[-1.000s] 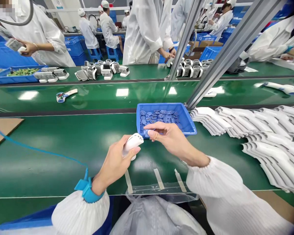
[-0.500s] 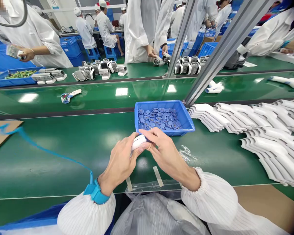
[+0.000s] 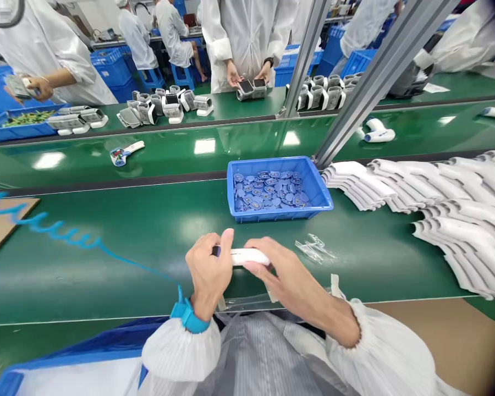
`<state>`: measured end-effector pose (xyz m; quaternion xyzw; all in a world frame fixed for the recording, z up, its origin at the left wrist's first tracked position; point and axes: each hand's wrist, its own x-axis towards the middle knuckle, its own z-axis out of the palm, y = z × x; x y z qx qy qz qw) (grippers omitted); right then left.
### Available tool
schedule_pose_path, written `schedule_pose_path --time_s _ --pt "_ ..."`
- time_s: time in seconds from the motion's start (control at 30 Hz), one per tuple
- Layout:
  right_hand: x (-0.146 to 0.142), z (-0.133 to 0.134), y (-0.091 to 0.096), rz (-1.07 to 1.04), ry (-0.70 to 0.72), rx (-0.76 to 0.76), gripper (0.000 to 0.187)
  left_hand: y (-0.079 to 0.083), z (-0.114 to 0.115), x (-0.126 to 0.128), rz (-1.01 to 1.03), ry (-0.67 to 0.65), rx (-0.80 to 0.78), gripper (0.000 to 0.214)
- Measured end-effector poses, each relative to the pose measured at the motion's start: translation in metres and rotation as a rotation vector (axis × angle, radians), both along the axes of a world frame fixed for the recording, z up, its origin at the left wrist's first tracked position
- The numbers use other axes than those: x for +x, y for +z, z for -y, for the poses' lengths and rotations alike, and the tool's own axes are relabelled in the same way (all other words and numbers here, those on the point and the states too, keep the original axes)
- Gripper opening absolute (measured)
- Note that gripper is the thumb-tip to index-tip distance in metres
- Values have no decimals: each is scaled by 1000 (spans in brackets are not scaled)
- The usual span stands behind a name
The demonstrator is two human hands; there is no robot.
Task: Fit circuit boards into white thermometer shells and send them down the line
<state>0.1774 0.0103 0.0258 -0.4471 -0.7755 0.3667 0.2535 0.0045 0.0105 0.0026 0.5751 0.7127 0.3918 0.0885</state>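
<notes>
Both of my hands hold a white thermometer housing (image 3: pixel 249 256) above the green bench, its long side lying roughly level. My left hand (image 3: pixel 210 263) is closed round one end, thumb up, with a dark part of it peeking out by the fingers. At the other end, my right hand (image 3: pixel 278 267) grips the housing between thumb and fingers. Beyond the hands stands a blue bin (image 3: pixel 281 215) of small blue oval plastic parts (image 3: pixel 268 190). A blue wrist strap (image 3: pixel 190 318) with a coiled cord is on my left wrist.
Stacked white shells (image 3: pixel 457 231) fill the right side. Thin clear strips (image 3: pixel 315 248) lie near my right hand. A metal post (image 3: pixel 367 77) rises behind the bin. On the belt sits a part-built handheld device (image 3: pixel 126 153). Co-workers handle grey cuffed devices (image 3: pixel 251 88) across the line.
The thermometer housing has come lower and nearer to me and turned level. My left hand now wraps one end, while my right hand has shifted to the other. The view has tilted down slightly.
</notes>
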Motion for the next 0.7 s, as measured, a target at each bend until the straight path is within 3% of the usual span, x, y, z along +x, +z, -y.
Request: schedule_pose_path --time_s 0.13,0.23,0.3,0.37,0.43,0.47,0.53,0.63,0.7 --pt "-17 13 -6 86 -56 105 30 -4 -14 2 -61 -42 18 55" --pt "-18 15 -10 -19 -135 35 29 3 -12 -6 -30 -137 -46 52" --pt "-14 11 -11 -130 -265 -236 33 6 -3 -13 53 -207 -29 38" --pt "-10 5 -13 -253 -347 -654 42 6 8 -17 181 -223 48 28" --pt "-11 0 -16 -326 -290 -1012 47 1 14 -18 350 -136 112 38" --pt "-13 0 -17 -326 -233 -1085 47 -3 14 -16 429 -66 123 46" --pt "-21 2 -19 -248 -131 -943 41 -11 7 -14 525 74 124 55" --pt "-36 10 -18 3 -7 -364 29 -20 -11 -12 482 176 93 54" --pt "-44 15 -18 203 49 -130 32 -22 -22 -13 408 192 74 52"
